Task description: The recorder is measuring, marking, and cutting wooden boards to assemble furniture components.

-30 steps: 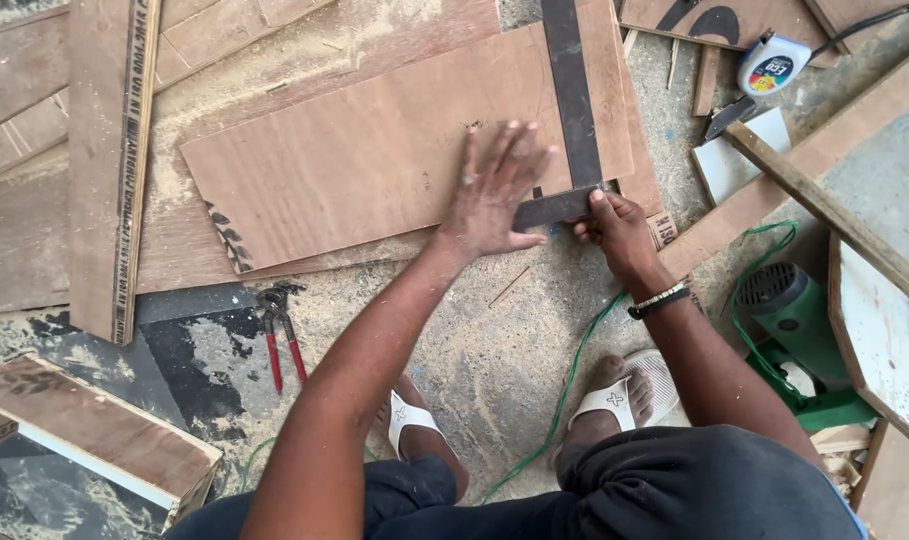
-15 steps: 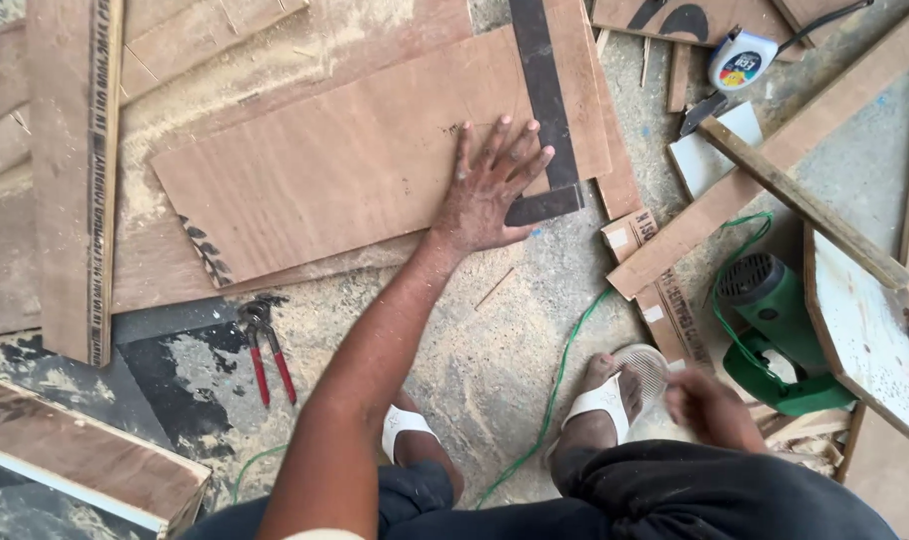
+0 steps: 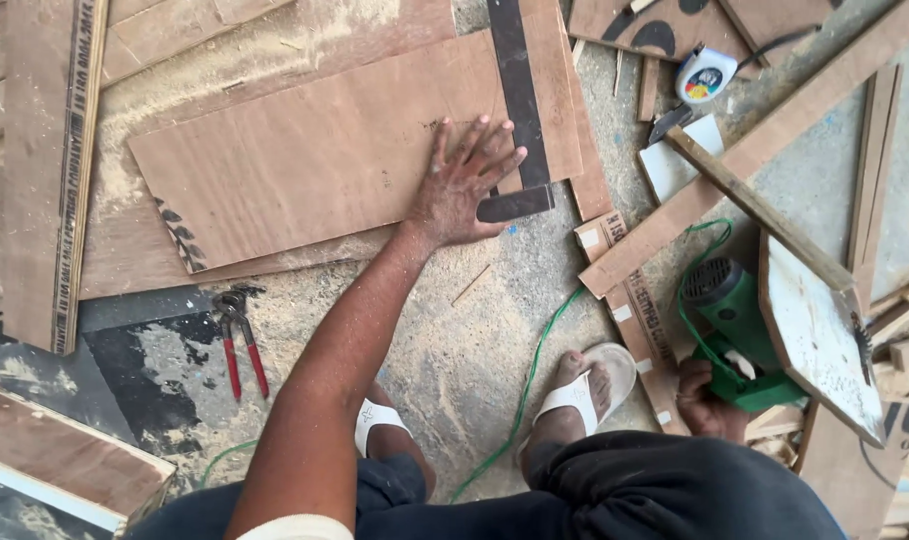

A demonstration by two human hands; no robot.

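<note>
Lying flat on the sawdust-strewn floor, the large brown rectangular plywood sheet (image 3: pixel 315 165) rests atop other boards. A long dark metal carpenter's square (image 3: pixel 520 110) sits over its right end, its short leg just past the sheet's lower corner. The left hand (image 3: pixel 463 185) presses down on the sheet with fingers spread wide, fingertips touching the square's blade. Well apart from it, low at the right, the right hand (image 3: pixel 707 405) is closed around the handle of a green electric circular saw (image 3: pixel 740 320), whose green cord (image 3: pixel 535 370) trails across the floor. Red-handled pincers (image 3: pixel 240 340) lie left of the forearm. A small white tape measure (image 3: pixel 705 75) sits near the top.
</note>
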